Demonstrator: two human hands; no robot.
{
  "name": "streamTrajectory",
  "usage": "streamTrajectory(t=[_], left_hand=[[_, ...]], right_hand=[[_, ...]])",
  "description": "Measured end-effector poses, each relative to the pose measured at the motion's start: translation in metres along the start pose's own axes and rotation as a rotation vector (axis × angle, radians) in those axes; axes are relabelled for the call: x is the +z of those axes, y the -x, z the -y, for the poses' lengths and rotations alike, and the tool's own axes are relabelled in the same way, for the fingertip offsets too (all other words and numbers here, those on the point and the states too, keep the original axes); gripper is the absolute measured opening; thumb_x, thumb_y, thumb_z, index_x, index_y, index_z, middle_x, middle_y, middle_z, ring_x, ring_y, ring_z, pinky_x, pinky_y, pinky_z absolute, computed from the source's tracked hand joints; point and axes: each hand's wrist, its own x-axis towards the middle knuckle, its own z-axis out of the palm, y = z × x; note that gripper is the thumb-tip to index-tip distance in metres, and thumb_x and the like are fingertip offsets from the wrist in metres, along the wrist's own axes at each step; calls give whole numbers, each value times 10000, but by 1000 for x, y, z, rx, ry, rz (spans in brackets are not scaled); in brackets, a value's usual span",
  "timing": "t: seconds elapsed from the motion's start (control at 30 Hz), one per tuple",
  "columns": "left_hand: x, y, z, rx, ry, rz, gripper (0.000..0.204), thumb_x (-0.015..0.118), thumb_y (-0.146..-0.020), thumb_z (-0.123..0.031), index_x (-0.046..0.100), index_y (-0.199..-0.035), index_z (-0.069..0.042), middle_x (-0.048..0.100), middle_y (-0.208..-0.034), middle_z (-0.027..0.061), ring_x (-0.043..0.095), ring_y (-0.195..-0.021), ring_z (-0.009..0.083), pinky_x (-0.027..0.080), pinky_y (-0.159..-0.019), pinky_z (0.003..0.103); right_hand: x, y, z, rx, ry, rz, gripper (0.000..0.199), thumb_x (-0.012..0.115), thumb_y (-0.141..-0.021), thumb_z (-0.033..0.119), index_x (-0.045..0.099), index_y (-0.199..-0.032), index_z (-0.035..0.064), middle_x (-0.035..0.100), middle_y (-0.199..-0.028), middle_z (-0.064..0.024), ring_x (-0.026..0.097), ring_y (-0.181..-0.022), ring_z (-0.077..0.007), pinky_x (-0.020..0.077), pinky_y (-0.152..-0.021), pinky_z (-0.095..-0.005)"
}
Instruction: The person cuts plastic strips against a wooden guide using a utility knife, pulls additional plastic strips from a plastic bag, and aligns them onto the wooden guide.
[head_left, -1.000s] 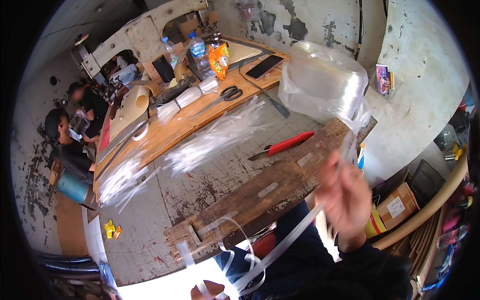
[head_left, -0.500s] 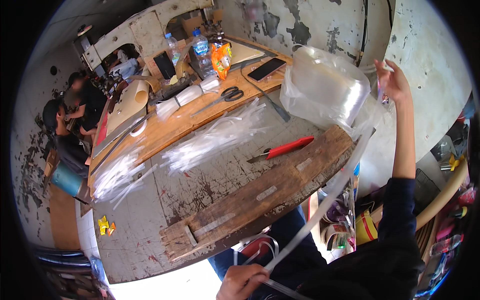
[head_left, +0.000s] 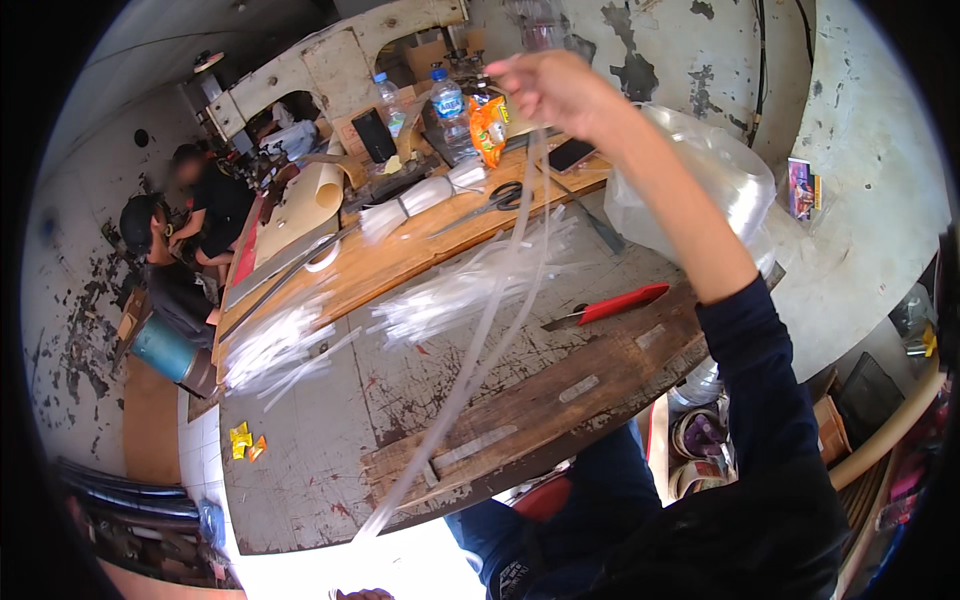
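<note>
My right hand (head_left: 560,92) is raised over the far part of the table, its fingers closed on a long clear plastic strip (head_left: 478,350). The strip hangs from the hand in two strands and slants down past the near table edge. Only a sliver of my left hand (head_left: 364,594) shows at the bottom edge; its fingers are mostly hidden. Below the strip lies a worn wooden plank (head_left: 530,405) with metal inlays, and a red-handled cutter (head_left: 610,305) rests beside it. A loose pile of cut strips (head_left: 450,295) lies behind the plank, with another pile (head_left: 270,345) to the left.
A big clear plastic roll (head_left: 735,190) stands at the right. Scissors (head_left: 490,205), a tied strip bundle (head_left: 420,203), a phone (head_left: 571,154), an orange packet (head_left: 488,130) and water bottles (head_left: 449,110) occupy the wooden board. Two people (head_left: 185,225) sit at the far left.
My right hand has swung from beside the plastic roll left across the table, drawing the strip over the plank. My left hand has dropped left and mostly out of view. The view has shifted slightly.
</note>
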Motion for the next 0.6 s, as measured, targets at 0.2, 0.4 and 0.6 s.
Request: streamTrajectory(t=[0.2,0.4,0.6], left_hand=[[15,13,15,-101,-40,283,209,499,-834,-169,563,-852,29,427,-534,22,398,-468,108,307,-425,217],[56,41,32,-231,-100,814,208,493,-840,-177,559,-846,21,421,-527,17,397,-468,109,307,-425,217],[70,46,27,-259,-111,1115,208,487,-846,-184,554,-840,12,414,-521,11,396,-468,109,307,-426,216]], right_hand=[[128,125,-47,104,133,537,265,377,-938,191,496,-1089,9,480,-613,-7,485,-482,-72,419,-445,-206],[173,285,-107,281,-108,994,250,388,-932,229,454,-930,-12,495,-810,-114,505,-652,-176,439,-612,-331],[163,312,-96,64,359,1104,285,298,-948,252,449,-1030,24,541,-925,-239,556,-873,-283,407,-786,-383]])
